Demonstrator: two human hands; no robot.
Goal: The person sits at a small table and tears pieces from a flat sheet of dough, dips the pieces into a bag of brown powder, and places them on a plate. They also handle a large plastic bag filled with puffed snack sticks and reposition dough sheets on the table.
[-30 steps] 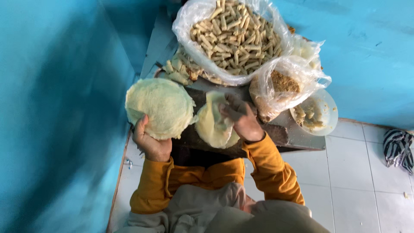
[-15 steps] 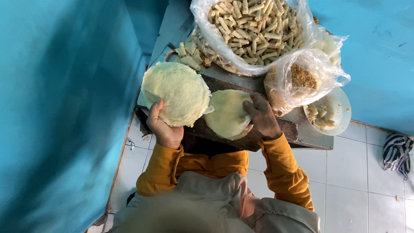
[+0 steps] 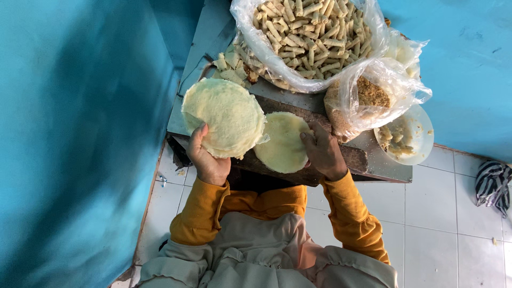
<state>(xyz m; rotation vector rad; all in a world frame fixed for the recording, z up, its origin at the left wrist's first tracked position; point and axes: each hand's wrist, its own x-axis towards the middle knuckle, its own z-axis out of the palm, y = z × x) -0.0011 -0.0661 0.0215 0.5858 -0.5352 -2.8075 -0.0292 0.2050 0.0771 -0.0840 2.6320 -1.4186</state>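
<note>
- Left hand (image 3: 209,160): its grip holds a stack of round pale-yellow wrappers (image 3: 224,117), lifted over the surface's left edge.
- Right hand (image 3: 323,152): lies flat, fingers spread, pressing 1 round pale wrapper (image 3: 281,143) on the dark wooden board (image 3: 352,157).
- Behind: clear plastic bag of beige rolls (image 3: 309,32), crumb-filled clear bag (image 3: 368,98), white plate (image 3: 418,133), partly hidden.

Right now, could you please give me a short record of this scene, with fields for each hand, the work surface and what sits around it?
left hand: holds a stack of round pale wrappers, lifted and tilted
right hand: fingers resting on a single wrapper
single wrapper: lies flat on a dark board
behind board: large clear bag of rolls
right of board: smaller bag of brown crumbs; white plate with pale filling
far edge: pile of folded pieces
surroundings: blue walls, white tiled floor, striped cloth
</note>
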